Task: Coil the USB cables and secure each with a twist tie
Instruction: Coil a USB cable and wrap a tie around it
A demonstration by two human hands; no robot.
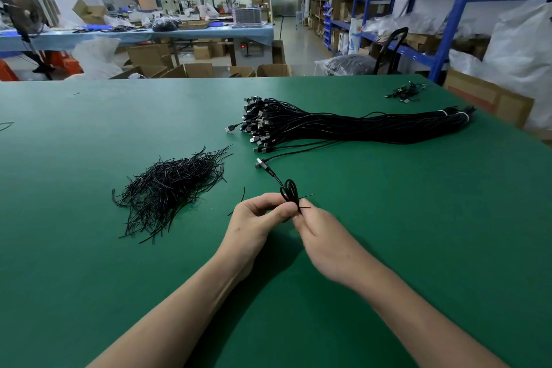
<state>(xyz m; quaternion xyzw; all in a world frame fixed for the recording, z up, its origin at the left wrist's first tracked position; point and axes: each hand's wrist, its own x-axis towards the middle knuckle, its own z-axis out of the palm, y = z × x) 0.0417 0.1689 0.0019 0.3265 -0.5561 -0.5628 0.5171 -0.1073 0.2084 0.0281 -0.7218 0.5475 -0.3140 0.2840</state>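
Observation:
A small coiled black USB cable (289, 189) is held above the green table (89, 263), its plug end (263, 164) sticking out to the upper left. My left hand (258, 218) pinches the coil's lower part. My right hand (316, 234) pinches a thin black twist tie (304, 202) wrapped at the coil's waist, its two ends pointing right. A large bundle of straight black USB cables (343, 125) lies beyond, plugs to the left. A heap of loose black twist ties (170, 185) lies to the left.
A few finished small coils (406, 92) lie at the table's far right corner. One loose tie (242, 196) lies near my left hand. Cardboard boxes stand past the far edge and blue shelving runs along the right.

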